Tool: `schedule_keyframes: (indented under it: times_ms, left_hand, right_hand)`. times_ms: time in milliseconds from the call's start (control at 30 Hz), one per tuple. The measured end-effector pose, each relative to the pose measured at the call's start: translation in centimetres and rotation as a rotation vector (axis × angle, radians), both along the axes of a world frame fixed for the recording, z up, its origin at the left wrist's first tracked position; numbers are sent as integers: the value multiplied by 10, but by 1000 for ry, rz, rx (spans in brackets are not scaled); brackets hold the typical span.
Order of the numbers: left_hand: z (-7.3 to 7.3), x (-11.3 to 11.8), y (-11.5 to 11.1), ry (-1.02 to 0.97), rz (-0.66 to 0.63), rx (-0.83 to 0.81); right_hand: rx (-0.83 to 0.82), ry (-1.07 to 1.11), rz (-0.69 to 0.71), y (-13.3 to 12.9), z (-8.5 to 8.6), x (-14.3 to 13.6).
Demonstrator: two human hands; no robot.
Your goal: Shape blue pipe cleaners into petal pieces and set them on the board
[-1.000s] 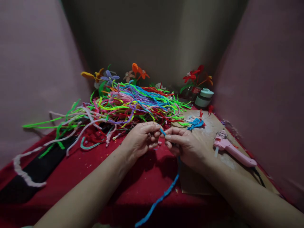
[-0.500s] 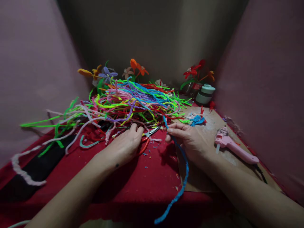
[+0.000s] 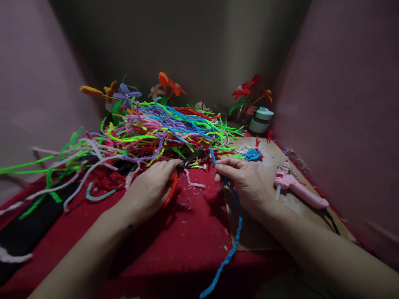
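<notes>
My left hand (image 3: 152, 180) is closed around red-handled pliers (image 3: 190, 160), whose dark jaws point up and to the right. Between the thumb and fingertips of my right hand (image 3: 238, 174) is a blue pipe cleaner (image 3: 238, 232). Its short end sticks up above the fingers, close to the pliers' tip but apart from it. The long end curves down past the table's front edge. A pink pipe cleaner scrap (image 3: 195, 184) and small blue bits of fluff lie on the red cloth (image 3: 193, 232) between my hands.
A large heap of colourful pipe cleaners (image 3: 174, 128) covers the back of the table. Behind it stand fuzzy flowers (image 3: 126, 94). At right, a pink glue gun (image 3: 299, 189) and a coiled blue piece (image 3: 252, 154) lie on a brown board (image 3: 258, 236), near a lidded jar (image 3: 262, 120).
The pliers have turned in my left hand, their jaws now angled more steeply upward. My right hand keeps its pinch on the blue pipe cleaner. The whole view has shifted slightly.
</notes>
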State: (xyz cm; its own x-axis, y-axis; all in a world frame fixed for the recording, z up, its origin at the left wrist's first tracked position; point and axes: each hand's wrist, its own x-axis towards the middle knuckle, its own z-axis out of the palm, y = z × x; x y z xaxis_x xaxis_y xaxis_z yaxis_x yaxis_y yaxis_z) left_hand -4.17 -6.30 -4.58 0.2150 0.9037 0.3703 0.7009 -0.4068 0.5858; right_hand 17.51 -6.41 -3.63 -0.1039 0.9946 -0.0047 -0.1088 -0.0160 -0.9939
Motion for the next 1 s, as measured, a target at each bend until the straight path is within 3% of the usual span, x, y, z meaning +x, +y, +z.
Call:
schedule_keyframes:
  times_ms: [100,233,667,900,1000]
  left_hand:
    - [-5,7,-4,509,-2,161]
    - [-7,12,-7,801,79,271]
    - [-5,17,-12,970,141,366]
    - [-9,16,-16,929,139,358]
    - [-14,12,-13,868,80,343]
  right_hand:
    - [22,-7,-8,0,0,0]
    - [40,-23,-29,0,0,-2]
    - [64,-87,-44,-1,-1,-2]
    - [-57,96,25,-1,1,-2]
    - [-117,139,65,1,0,-1]
